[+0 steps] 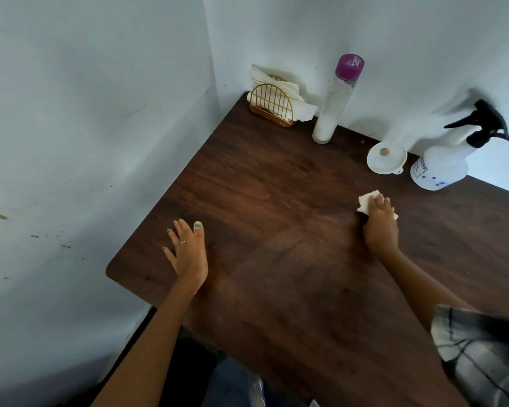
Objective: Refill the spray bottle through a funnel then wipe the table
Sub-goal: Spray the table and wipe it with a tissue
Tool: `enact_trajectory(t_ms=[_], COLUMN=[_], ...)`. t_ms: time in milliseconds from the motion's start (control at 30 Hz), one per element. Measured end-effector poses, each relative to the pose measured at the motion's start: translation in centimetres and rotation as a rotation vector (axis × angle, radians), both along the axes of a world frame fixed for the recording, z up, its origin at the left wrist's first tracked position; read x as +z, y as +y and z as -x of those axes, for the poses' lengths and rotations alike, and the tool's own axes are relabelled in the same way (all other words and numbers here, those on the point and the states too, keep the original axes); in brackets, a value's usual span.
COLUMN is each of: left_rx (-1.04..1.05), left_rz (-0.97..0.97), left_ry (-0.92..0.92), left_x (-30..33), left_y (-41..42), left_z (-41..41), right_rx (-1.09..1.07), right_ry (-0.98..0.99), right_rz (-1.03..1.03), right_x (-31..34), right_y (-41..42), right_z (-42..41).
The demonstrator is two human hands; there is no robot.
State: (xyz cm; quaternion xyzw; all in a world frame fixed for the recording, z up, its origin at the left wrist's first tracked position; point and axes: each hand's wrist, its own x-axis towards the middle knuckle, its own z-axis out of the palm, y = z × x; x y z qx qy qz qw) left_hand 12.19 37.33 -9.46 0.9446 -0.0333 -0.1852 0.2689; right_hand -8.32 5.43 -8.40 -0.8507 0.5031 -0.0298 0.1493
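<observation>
A white spray bottle (440, 165) with a black trigger head stands at the back right of the dark wooden table (276, 201). Just left of it a white funnel (386, 157) lies on the tabletop. My right hand (379, 227) presses a folded white tissue (366, 201) flat on the table in front of the funnel. My left hand (187, 251) rests flat near the table's left edge, fingers spread, holding nothing.
A tall clear bottle (334, 104) with a purple cap stands against the back wall. A gold wire napkin holder (272, 105) with tissues sits in the corner. White walls close the table's left and back sides.
</observation>
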Motion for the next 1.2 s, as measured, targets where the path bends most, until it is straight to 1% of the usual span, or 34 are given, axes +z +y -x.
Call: enact_trajectory(t_ms=[33,100,133,167,200,233,267,300,333,367,400,433,467,500,533,567,600,700,767,867,933,1033,1100,1133,1200], left_rx=[-0.017,-0.067,-0.087,-0.106,-0.104,-0.102,-0.103,-0.119,-0.138,-0.172,-0.189,-0.173,-0.157,-0.166,-0.194,-0.224,-0.238,-0.286,-0.282,-0.241,-0.241,-0.215,-0.203,-0.201,-0.169], left_rz=[-0.011,-0.045,-0.053,-0.058,-0.043,-0.025,-0.027,-0.037,-0.060,-0.096,-0.106,-0.083,-0.064,-0.080,-0.125,-0.161,-0.180,-0.235,-0.237,-0.192,-0.185,-0.160,-0.144,-0.138,-0.079], left_ry=[-0.023,-0.049,-0.055,-0.056,-0.037,-0.023,-0.016,-0.022,-0.034,-0.054,-0.059,-0.042,-0.030,-0.039,-0.076,-0.102,-0.121,-0.161,-0.150,-0.115,-0.119,-0.114,-0.130,-0.152,-0.179], left_x=[-0.1,0.1,0.2,0.3,0.4,0.6,0.7,0.8,1.1,1.3,1.4,1.7,1.9,1.9,1.9,1.9,1.9,2.1,2.0,2.1,2.1,1.7,1.5,1.6,2.0], left_y=[-0.3,-0.9,-1.2,-1.4,-1.4,-1.4,-1.4,-1.3,-1.3,-1.2,-1.2,-1.3,-1.3,-1.4,-1.4,-1.3,-1.3,-1.1,-1.0,-1.1,-1.2,-1.5,-1.9,-2.1,-2.6], left_z=[0.2,0.7,1.0,1.1,1.1,1.1,1.1,1.2,1.3,1.4,1.5,1.4,1.5,1.5,1.7,1.8,1.9,2.4,2.4,2.6,2.8,3.1,3.6,4.0,4.6], right_rx=[-0.022,0.063,0.177,0.352,0.530,0.638,0.726,0.832,1.030,1.164,1.245,1.273,1.267,1.161,1.029,0.945,0.858,0.459,0.290,0.153,0.182,0.388,0.580,0.664,0.766], right_ry=[-0.009,-0.036,-0.005,0.021,-0.008,-0.078,-0.141,-0.145,-0.187,-0.154,-0.140,-0.151,-0.139,-0.136,-0.141,-0.145,-0.087,-0.074,-0.038,0.001,-0.025,-0.046,-0.075,-0.089,-0.036], right_rz=[-0.001,-0.048,-0.049,-0.044,-0.016,-0.013,-0.077,-0.092,-0.063,-0.032,-0.031,-0.036,-0.077,-0.107,-0.076,0.020,0.023,0.000,-0.014,0.006,0.058,0.116,0.082,0.033,-0.094], right_x=[0.2,0.7,1.0,1.2,1.3,0.9,0.7,-0.1,-1.0,-1.9,-2.3,-2.2,-1.3,-0.8,-0.6,-0.3,-0.1,0.1,0.4,0.4,-0.2,-1.4,-1.3,-1.2,0.4], right_y=[1.7,6.5,9.4,12.8,16.1,19.3,22.7,25.5,26.8,26.8,25.9,24.6,22.8,20.6,17.8,14.8,11.7,4.3,3.0,5.9,9.3,16.0,20.6,22.6,25.4], right_z=[-0.8,-2.7,-3.3,-3.8,-4.1,-4.0,-3.5,-2.9,-2.4,-1.8,-1.2,-1.0,-0.9,-0.7,-0.3,0.3,1.3,4.6,6.1,6.4,5.6,4.5,4.2,4.0,3.3])
